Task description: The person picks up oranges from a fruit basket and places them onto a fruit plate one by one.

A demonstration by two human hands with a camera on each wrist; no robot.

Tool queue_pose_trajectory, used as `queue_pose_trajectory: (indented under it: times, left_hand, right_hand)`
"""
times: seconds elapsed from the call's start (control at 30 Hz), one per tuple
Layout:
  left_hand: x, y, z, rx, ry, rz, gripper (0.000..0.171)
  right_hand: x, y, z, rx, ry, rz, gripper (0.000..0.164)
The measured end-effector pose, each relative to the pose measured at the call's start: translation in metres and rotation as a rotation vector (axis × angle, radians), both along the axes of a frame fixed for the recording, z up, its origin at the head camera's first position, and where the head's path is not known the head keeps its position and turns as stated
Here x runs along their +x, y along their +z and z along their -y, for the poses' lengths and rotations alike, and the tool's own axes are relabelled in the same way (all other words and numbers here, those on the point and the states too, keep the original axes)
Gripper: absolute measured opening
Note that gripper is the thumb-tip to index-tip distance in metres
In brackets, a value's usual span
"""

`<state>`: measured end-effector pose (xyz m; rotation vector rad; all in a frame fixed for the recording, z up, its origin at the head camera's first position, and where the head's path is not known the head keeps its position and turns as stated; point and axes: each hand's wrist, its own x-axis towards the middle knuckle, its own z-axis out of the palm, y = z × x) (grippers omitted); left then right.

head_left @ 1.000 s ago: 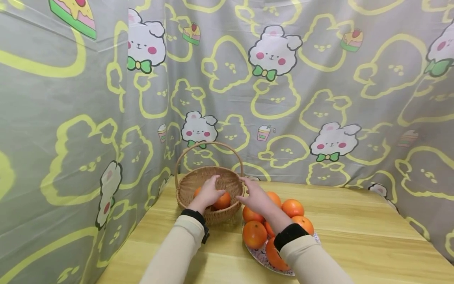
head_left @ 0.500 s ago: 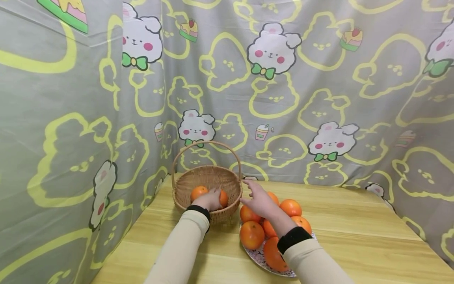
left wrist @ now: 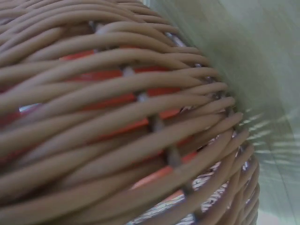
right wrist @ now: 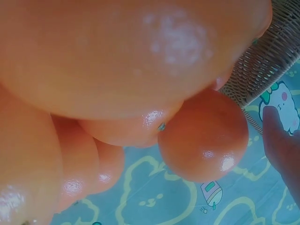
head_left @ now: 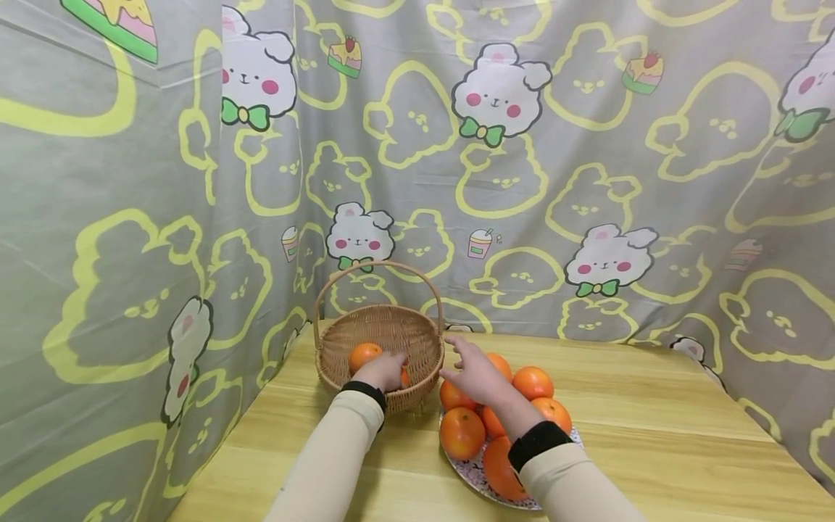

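In the head view a wicker basket (head_left: pixel 381 325) with a tall hoop handle stands at the left of the table. My left hand (head_left: pixel 383 371) reaches over its front rim and grips an orange (head_left: pixel 404 378), mostly hidden under the fingers. Beside it in the basket lies another orange (head_left: pixel 365 357). Orange skin shows through the basket weave (left wrist: pixel 117 108) in the left wrist view. My right hand (head_left: pixel 479 373), fingers loosely spread and holding nothing, hovers between the basket and a patterned plate (head_left: pixel 471 471) piled with several oranges (head_left: pixel 462 433). One fingertip (right wrist: pixel 276 131) shows in the right wrist view.
The wooden table (head_left: pixel 652 413) extends to the right of the plate. A grey curtain (head_left: pixel 430 181) with yellow outlines and rabbit heads closes off the back and the left side. The right forearm crosses over the plate's oranges.
My left hand has lowered into the basket onto the right orange, which has shifted slightly left and is now more covered. My right hand stays nearly in place; the view has shifted slightly.
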<state>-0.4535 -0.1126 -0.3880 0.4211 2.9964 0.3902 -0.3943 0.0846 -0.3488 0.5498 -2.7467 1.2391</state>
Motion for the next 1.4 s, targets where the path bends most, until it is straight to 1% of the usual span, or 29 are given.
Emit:
queue_pose_trajectory:
  times: [0.07,0.13,0.23,0.33,0.4,0.43,0.5,0.67,0.77,0.83,0.93,1.0,1.13,1.23,1.33,1.4]
  left_hand:
    - [0.002,0.000,0.002,-0.008,-0.019,0.016,0.042]
    - [0.004,0.001,0.004,0.005,-0.017,0.033,0.043]
    - [0.007,0.006,0.007,0.076,0.008,0.037,0.047]
    - [0.009,0.011,0.008,0.199,0.046,0.038,0.049]
    - [0.010,0.013,0.009,0.295,0.070,0.042,0.046]
    - [0.010,0.015,0.010,0.334,0.077,0.033,0.046]
    - [0.011,0.016,0.011,0.436,0.098,0.044,0.045]
    - [0.015,0.018,0.012,0.671,0.118,0.056,0.048]
    - [0.018,0.020,0.010,0.758,0.120,0.012,0.050]
    - [0.020,0.023,0.007,0.815,0.123,-0.002,0.050]
    - [0.026,0.029,0.001,0.910,0.113,0.014,0.051]
    - [0.030,0.033,-0.003,0.974,0.100,0.047,0.052]
    - [0.037,0.039,-0.011,1.029,0.062,0.081,0.057]
    - [0.042,0.041,-0.018,1.047,0.033,0.093,0.056]
    - [0.045,0.042,-0.026,1.040,0.008,0.078,0.054]
    - [0.046,0.042,-0.032,1.045,0.000,0.077,0.053]
  right_hand:
    - [0.000,-0.001,0.000,0.002,0.002,0.004,0.061]
    - [0.000,-0.001,0.001,0.011,0.008,0.003,0.060]
    - [0.000,-0.002,0.002,0.024,0.013,0.011,0.059]
    - [0.000,-0.003,0.003,0.042,0.010,0.042,0.058]
    - [0.000,-0.003,0.004,0.051,0.013,0.056,0.058]
    - [0.000,-0.003,0.005,0.054,0.014,0.061,0.058]
    - [0.001,-0.003,0.006,0.053,0.017,0.066,0.057]
    - [0.001,-0.003,0.009,0.034,0.023,0.058,0.058]
    - [0.001,-0.002,0.012,0.026,0.039,0.045,0.060]
    - [0.000,-0.002,0.014,0.019,0.053,0.034,0.062]
    - [0.000,-0.001,0.017,-0.005,0.062,0.021,0.065]
    - [0.000,0.000,0.019,-0.035,0.064,0.016,0.066]
    - [-0.001,0.001,0.021,-0.089,0.040,-0.019,0.071]
    - [0.000,0.003,0.021,-0.080,0.010,-0.068,0.075]
    - [0.003,0.006,0.016,-0.072,-0.016,-0.108,0.077]
    - [0.006,0.008,0.011,-0.075,-0.026,-0.119,0.078]
